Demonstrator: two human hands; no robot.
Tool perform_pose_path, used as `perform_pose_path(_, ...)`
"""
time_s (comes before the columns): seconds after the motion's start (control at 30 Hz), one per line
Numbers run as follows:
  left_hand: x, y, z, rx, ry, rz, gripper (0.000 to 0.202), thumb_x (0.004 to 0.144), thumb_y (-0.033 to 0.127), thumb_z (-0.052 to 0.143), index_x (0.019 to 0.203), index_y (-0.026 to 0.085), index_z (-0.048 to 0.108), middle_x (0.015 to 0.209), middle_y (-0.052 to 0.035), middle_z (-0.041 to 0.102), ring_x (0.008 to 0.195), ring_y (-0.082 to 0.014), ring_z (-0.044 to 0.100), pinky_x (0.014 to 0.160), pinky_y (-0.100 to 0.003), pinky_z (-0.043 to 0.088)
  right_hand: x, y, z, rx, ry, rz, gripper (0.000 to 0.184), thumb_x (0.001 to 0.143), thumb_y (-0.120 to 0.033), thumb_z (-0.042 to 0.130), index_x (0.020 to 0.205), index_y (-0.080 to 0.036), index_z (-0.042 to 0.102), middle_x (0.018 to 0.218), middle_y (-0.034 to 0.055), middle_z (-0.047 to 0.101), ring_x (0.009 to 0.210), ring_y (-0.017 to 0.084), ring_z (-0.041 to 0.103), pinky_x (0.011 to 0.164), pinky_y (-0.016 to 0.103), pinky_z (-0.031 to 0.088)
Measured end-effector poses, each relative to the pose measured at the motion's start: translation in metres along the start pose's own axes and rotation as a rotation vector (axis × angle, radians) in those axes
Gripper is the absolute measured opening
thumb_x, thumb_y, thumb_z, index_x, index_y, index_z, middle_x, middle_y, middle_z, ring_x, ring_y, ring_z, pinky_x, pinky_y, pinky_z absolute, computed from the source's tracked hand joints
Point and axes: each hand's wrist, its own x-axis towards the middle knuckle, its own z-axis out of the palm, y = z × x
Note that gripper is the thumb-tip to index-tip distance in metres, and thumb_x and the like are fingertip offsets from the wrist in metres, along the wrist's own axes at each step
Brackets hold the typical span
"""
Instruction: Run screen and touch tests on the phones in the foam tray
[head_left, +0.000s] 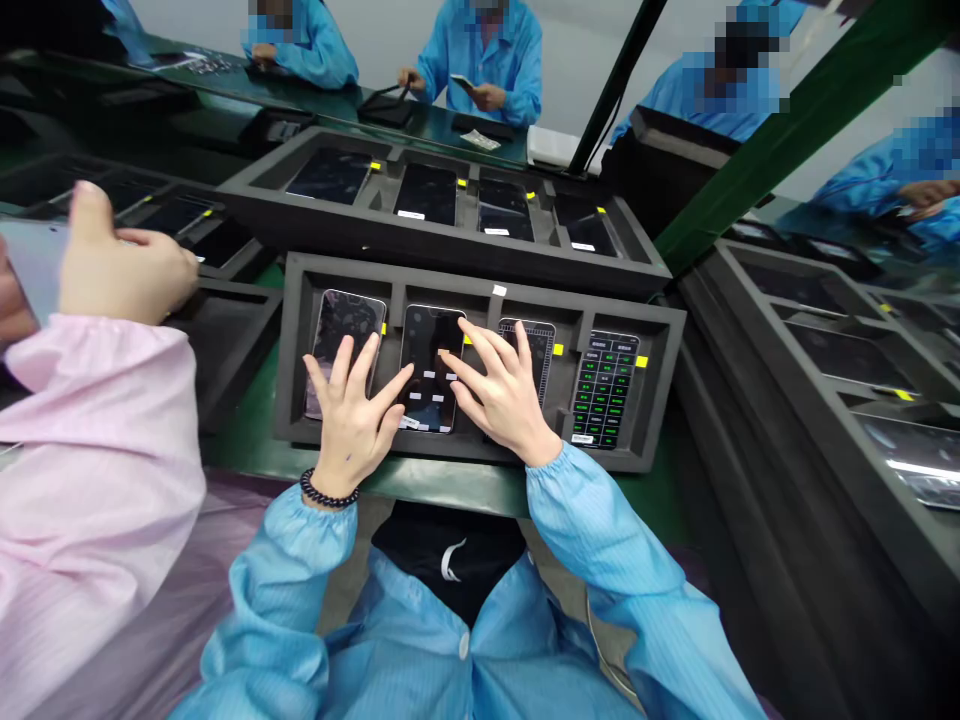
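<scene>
A dark foam tray (671,390) lies before me with smartphones in its compartments. My left hand (352,405) spreads its fingers over the lower part of the leftmost smartphone (349,312), thumb and forefinger reaching towards the second smartphone (421,340). That second screen is dark with several small pale boxes. My right hand (499,385) is open, its forefinger at this screen and its palm covering part of the third smartphone (541,345), which shows a grid along its edge. The rightmost smartphone (604,390) displays rows of green text. Neither hand grasps anything.
Behind stands another foam tray (420,232) with dark smartphones. Stacked trays (750,370) rise on the right, beside a green post (795,140). At left, a co-worker's pink sleeve (105,430) and hand (124,265) come close. Other people in blue sit across.
</scene>
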Motion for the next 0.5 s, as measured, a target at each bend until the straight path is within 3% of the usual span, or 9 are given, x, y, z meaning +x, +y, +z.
perform_pose_path(0.23,-0.012,-0.002,-0.003,-0.02,0.005,-0.017,0.046,0.106,0.035,0.037,0.148,0.027,0.055,0.169,-0.0074,0.027,0.158,-0.0301,0.016,0.129,-0.059,-0.001,-0.016,-0.005,-0.002,0.021,0.008,-0.044,0.022,0.1,-0.026,0.055,0.112,-0.021,0.072,0.148,0.0124,0.059,0.13,0.025,0.058,0.127,0.057,0.027)
perform_pose_path(0.5,-0.013,-0.001,-0.004,0.009,-0.074,-0.023,0.049,0.106,0.037,0.038,0.152,0.026,0.048,0.17,-0.0101,0.022,0.159,-0.0308,0.012,0.127,-0.061,-0.004,-0.007,-0.014,0.005,0.048,-0.136,-0.042,0.034,0.102,-0.031,0.051,0.132,-0.021,0.065,0.159,0.0127,0.046,0.141,0.029,0.049,0.125,0.063,0.026)
